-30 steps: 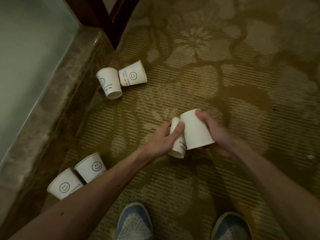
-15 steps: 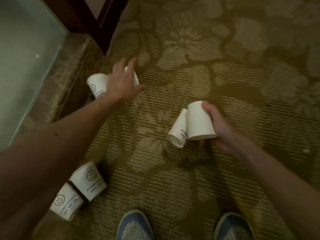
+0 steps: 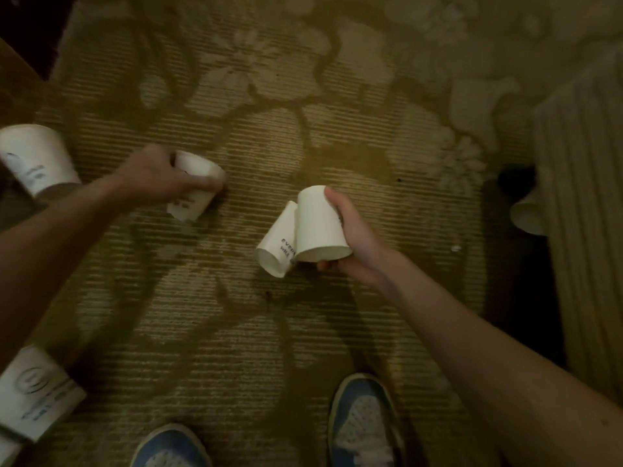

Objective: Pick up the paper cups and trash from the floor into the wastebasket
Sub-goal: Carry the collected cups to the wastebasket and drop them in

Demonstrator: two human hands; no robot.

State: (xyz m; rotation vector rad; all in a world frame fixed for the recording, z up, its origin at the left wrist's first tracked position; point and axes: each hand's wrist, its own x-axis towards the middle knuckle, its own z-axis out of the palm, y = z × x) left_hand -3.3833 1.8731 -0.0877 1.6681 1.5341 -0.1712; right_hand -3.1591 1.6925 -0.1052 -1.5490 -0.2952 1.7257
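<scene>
Patterned carpet (image 3: 303, 332) fills the view. Left grip (image 3: 158, 176) is curled round a cup (image 3: 195, 197) whose long axis slants back toward the person; blur hides whether it touches the floor. Right grip (image 3: 354, 237) grasps a pair (image 3: 313, 227) of cups side by side, mouths down. Loose ones lie nearest the left arm: far cup (image 3: 33, 160) just beyond the wrist, near cup (image 3: 33, 392) by the forearm. Right cup (image 3: 526, 214) sits against ribbed fabric (image 3: 580, 197). No wastebasket shows.

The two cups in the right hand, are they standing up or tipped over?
Tipped. The right hand holds the two cups with rims toward the shoes, bases away.
</scene>
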